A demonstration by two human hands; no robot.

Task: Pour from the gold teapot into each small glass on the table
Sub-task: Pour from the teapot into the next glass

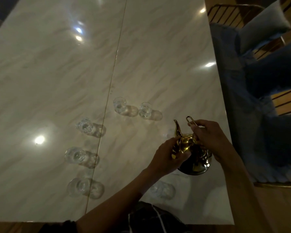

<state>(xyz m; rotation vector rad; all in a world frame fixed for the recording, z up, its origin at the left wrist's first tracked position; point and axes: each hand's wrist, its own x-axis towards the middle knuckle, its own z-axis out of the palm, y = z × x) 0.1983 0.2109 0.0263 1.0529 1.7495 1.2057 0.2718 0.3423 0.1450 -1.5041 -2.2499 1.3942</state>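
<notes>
Your gold teapot (pixel 194 153) sits near the right edge of the marble table (pixel 57 64), close to you, with its spout (pixel 177 127) pointing away toward the far glasses. Your right hand (pixel 208 138) has its grip clamped on the thin wire handle (pixel 191 121), fingers curled round it. Your left hand (pixel 168 155) is cupped against the pot's body below the spout, fingers curled on the metal; whether it bears weight or only steadies, I cannot tell.

Six small glasses show: two side by side beyond the spout (pixel 119 105) and (pixel 145 109), three in a column at the left (pixel 84 126), (pixel 76 155), (pixel 79 186), and one faint glass (pixel 161 189) close to you, partly behind your left forearm. The light is too dim to say whether any holds liquid.

The risks, as I judge them: the near glass lies just beside your left arm, so swinging that arm outward could knock it over. The handle is slim, and a polished pot may swing on it when you lift. The clear glasses blur into their reflections on the glossy top, so you could misjudge a rim and spill onto the table.
</notes>
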